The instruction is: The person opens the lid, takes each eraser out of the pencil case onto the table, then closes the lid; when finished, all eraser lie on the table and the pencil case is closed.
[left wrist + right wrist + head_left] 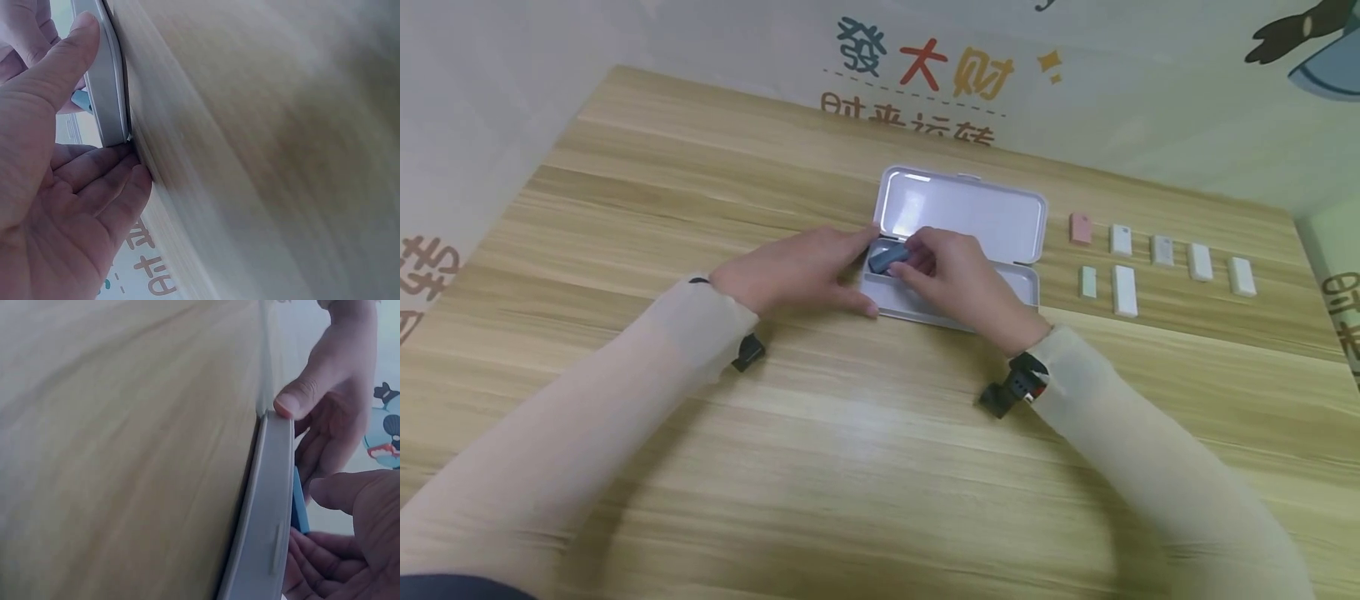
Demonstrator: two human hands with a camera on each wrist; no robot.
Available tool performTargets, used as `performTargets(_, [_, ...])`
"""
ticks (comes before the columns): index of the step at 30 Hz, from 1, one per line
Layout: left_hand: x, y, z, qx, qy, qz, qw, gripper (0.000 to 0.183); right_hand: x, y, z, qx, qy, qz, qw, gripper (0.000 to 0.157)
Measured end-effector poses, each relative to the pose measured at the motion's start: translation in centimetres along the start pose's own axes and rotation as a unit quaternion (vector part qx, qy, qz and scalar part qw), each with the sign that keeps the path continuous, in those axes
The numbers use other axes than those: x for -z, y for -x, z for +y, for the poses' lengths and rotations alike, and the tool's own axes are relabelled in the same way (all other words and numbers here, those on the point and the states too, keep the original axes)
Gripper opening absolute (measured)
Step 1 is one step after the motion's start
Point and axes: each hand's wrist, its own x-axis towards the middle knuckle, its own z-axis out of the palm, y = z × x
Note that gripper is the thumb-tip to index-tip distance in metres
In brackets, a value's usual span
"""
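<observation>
An open pale lilac pencil case (955, 317) lies on the table, its lid (962, 208) tipped back. My left hand (793, 271) holds the case's left end, with the thumb on the near corner and the other fingers at the far side. My right hand (955, 271) reaches over the tray. Between its thumb and fingers it pinches a blue-grey block that looks like an eraser (887, 259), low inside the left part of the tray. In the right wrist view this blue eraser (300, 503) shows just past the case wall (265, 506).
Right of the case lie more small blocks in two rows: a pink one (1080, 228), a green one (1087, 282), a longer white one (1124, 291) and several other pale ones. A wall with printed characters (917, 67) stands behind the wooden table (820, 450).
</observation>
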Motion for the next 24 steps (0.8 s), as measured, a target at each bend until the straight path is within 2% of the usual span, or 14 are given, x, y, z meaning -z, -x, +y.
performTargets(4, [-0.1, 0.0, -0.1, -0.010, 0.004, 0.007, 0.9999, 0.086, -0.2, -0.2, -0.9, -0.033, 0.029, 0.003, 0.999, 0.033])
performTargets(9, [-0.2, 0.0, 0.0, -0.012, 0.009, 0.009, 0.9998, 0.091, -0.6, -0.5, -1.8, -0.064, 0.073, 0.003, 0.995, 0.035])
performTargets(15, [-0.2, 0.0, 0.0, -0.011, 0.013, 0.008, 0.9998, 0.092, -1.0, -0.9, -2.2, -0.070, 0.112, 0.009, 0.991, 0.037])
performTargets(24, [-0.3, -0.1, -0.2, -0.022, 0.017, 0.010, 0.9996, 0.085, -1.4, -1.1, -2.2, -0.064, 0.133, 0.010, 0.989, 0.042])
